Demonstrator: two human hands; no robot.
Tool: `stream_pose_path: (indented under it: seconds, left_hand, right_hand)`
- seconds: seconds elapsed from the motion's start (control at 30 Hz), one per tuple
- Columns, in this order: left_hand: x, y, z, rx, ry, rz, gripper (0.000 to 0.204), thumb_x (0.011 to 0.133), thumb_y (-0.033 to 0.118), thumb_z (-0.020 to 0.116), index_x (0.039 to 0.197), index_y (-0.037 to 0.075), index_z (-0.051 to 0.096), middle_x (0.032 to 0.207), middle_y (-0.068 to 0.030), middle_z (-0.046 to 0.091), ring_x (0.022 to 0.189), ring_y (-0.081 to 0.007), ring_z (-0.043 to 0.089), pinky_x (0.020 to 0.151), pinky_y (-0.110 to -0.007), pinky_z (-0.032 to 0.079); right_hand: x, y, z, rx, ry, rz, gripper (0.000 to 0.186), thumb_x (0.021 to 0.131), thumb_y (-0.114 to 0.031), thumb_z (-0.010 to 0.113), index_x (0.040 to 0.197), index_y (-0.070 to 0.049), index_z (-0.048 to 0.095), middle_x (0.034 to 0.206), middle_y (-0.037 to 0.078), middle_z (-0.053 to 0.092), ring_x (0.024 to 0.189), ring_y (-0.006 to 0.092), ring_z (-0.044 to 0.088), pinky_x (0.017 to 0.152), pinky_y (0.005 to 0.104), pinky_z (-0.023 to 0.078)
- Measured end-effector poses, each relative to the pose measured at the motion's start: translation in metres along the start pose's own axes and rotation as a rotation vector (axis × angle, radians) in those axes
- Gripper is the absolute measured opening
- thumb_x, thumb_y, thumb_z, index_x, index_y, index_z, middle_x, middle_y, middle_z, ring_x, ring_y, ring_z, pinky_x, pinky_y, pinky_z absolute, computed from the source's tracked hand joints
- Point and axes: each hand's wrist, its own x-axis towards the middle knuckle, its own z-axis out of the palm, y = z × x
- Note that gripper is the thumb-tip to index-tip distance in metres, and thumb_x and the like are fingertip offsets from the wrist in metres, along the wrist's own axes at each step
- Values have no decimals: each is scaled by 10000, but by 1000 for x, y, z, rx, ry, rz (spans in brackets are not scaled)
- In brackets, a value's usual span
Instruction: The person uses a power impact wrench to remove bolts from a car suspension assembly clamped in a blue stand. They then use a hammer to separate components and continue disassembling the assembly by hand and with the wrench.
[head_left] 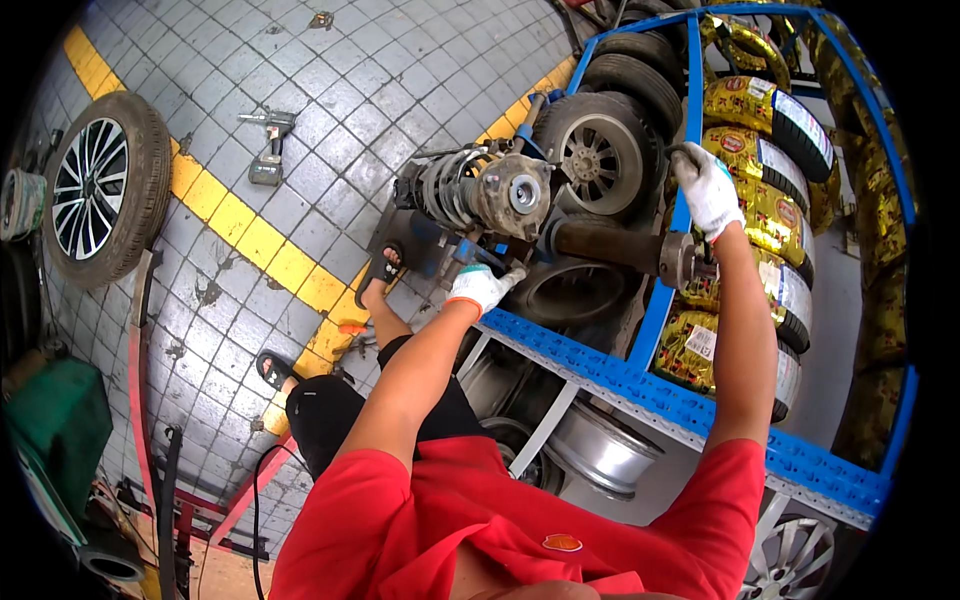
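My left hand (pixel 483 288), in a white glove, is in the middle of the frame, low by the spring part, with its fingers a bit bent; I can't tell if they hold anything. The big spring (pixel 452 190) with its round metal end (pixel 515 195) sits just above it. A brown pipe (pixel 605 245) lies to the right. My gloved right hand (pixel 708 190), right of the middle, has its fingers curled round a dark handle (pixel 678 151). Farther off, a drill (pixel 268 150) lies on the floor (pixel 350 95) at upper left.
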Motion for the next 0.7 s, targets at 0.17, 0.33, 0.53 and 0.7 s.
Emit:
stream_pose_path:
  seconds: [0.17,0.33,0.53,0.7]
  left_hand:
    - [24,1,29,-42,84,-2,950,840,839,572,1083,-60,758,1157,-322,708,1137,-449,675,996,-496,522]
    - [-1,14,4,21,52,-48,1025,839,892,497,1022,-80,764,1102,-324,722,1089,-434,702,983,-477,530]
    - [3,7,10,36,27,-35,1020,856,887,477,998,-80,769,1053,-321,731,1046,-438,712,954,-488,537]
    - [3,9,11,2,92,-63,929,836,839,591,958,-64,770,1017,-295,742,1007,-447,713,911,-497,549]
  right_hand:
    - [33,95,24,187,-105,240,395,975,-308,565,1124,27,712,1004,264,723,937,398,690,869,408,526]
    - [28,169,39,376,-239,547,356,944,-339,606,1005,-12,735,777,138,652,642,258,590,635,387,482]
    - [-5,200,48,877,-98,764,226,974,-212,605,1110,-78,727,686,9,573,514,128,466,491,291,380]
    - [-15,195,63,1317,58,829,315,1020,-147,559,1325,-102,625,622,-50,386,491,88,348,433,260,288]
